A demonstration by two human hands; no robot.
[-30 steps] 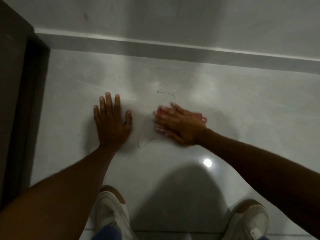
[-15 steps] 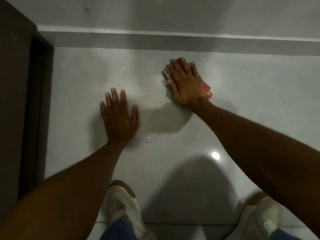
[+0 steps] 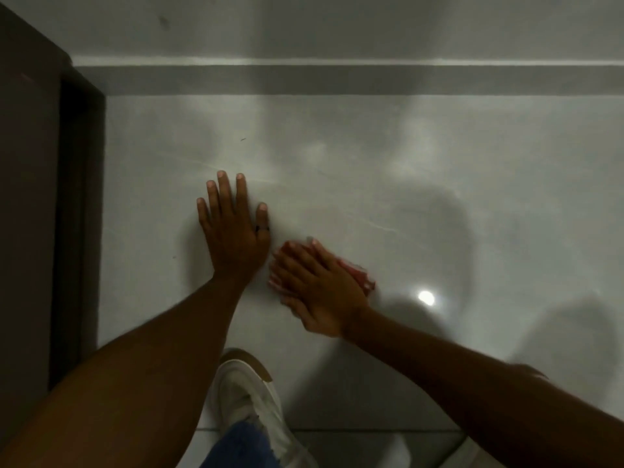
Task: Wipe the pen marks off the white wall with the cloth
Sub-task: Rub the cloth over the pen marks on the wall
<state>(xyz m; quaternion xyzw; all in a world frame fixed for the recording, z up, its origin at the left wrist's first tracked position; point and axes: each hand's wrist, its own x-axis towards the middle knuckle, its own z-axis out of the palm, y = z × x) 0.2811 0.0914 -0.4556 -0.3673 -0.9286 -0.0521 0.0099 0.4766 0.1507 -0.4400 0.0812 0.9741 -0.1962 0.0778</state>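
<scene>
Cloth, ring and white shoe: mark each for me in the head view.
cloth (image 3: 358, 274), head view, on the red edge showing beside the right hand.
ring (image 3: 262, 228), head view, on the dark band around the left thumb.
white shoe (image 3: 246, 396), head view, on its upper.

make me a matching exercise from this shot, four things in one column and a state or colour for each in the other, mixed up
Things:
1. left hand
2. right hand
3. cloth
4. shoe

Descriptions:
A. red, pinned under a palm
B. white, on the floor tiles
C. flat and bare, ring on the thumb
D. pressing down on the cloth

Pairs: 1-C, 2-D, 3-A, 4-B
</scene>
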